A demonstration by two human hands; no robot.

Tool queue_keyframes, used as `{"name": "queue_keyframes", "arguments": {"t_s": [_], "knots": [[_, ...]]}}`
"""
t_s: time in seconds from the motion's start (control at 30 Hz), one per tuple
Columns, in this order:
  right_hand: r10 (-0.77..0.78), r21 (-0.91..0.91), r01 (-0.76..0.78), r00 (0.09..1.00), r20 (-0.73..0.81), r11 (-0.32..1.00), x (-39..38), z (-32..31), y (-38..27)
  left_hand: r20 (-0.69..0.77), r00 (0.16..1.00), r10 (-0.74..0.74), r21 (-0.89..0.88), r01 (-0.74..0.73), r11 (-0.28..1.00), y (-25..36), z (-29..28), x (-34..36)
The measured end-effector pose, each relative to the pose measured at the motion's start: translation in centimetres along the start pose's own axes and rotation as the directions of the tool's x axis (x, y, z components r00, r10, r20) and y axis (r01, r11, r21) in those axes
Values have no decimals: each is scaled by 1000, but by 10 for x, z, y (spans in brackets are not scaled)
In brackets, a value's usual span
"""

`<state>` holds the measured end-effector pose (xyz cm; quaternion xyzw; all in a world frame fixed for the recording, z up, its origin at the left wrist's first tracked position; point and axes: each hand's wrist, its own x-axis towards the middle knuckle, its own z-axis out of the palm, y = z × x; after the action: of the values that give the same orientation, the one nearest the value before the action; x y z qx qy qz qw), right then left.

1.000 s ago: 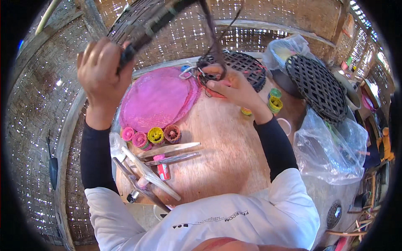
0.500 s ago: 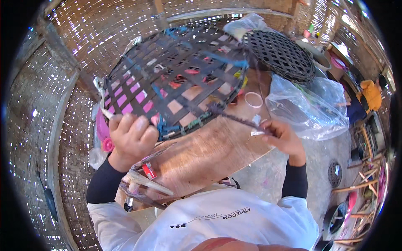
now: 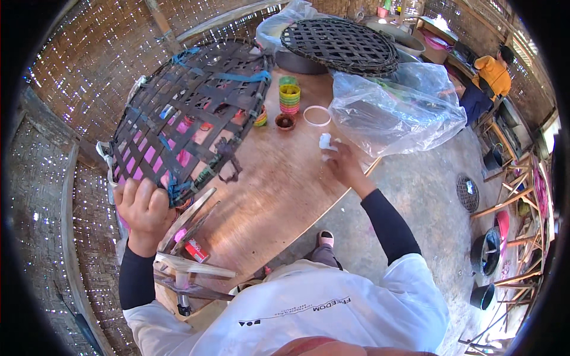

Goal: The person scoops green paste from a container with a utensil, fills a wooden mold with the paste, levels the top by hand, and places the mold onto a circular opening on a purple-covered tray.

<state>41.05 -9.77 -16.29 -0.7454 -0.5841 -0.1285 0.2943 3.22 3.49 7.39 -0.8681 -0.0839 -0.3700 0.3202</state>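
Note:
My left hand (image 3: 144,210) is closed around the near-left rim of a large, round, dark woven basket tray (image 3: 196,113). The tray is tilted, with blue strips tied into its weave and pink showing through the gaps. A dark ragged strip (image 3: 228,166) hangs from its near right edge. My right hand (image 3: 347,169) is over the wooden table with its fingers stretched out, beside a small white scrap (image 3: 325,141). Its fingertips partly cover another white bit. Just beyond lie a pale ring (image 3: 316,116), a small brown cup (image 3: 285,122) and a stack of colored cups (image 3: 289,95).
Another dark woven tray (image 3: 338,47) rests at the table's far end, beside a clear plastic bag (image 3: 398,113). A red packet (image 3: 196,250) and wooden sticks (image 3: 196,266) are near my left forearm. A person in orange (image 3: 493,77) is at the far right.
My right hand has let go of the dark strip, which now hangs from the tray. The tray has moved left and nearer with my left hand. My view has shifted, uncovering the cups.

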Motion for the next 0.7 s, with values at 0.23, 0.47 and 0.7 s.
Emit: {"name": "queue_keyframes", "arguments": {"t_s": [0.23, 0.47, 0.7], "knots": [[-48, -505, -23, 991, -128, 863, 64, 40, 26, 173, 983, -60, 87, 45, 995, 26, -1, -17], [-133, -166, 106, 978, -160, 981, 98, 6, 18, 250, 953, -170, 200, 122, 972, 63, 0, 5], [-1, -57, -17, 950, -313, 998, 139, 27, 16, 295, 922, -251, 291, 163, 943, 98, 12, 20]]}}
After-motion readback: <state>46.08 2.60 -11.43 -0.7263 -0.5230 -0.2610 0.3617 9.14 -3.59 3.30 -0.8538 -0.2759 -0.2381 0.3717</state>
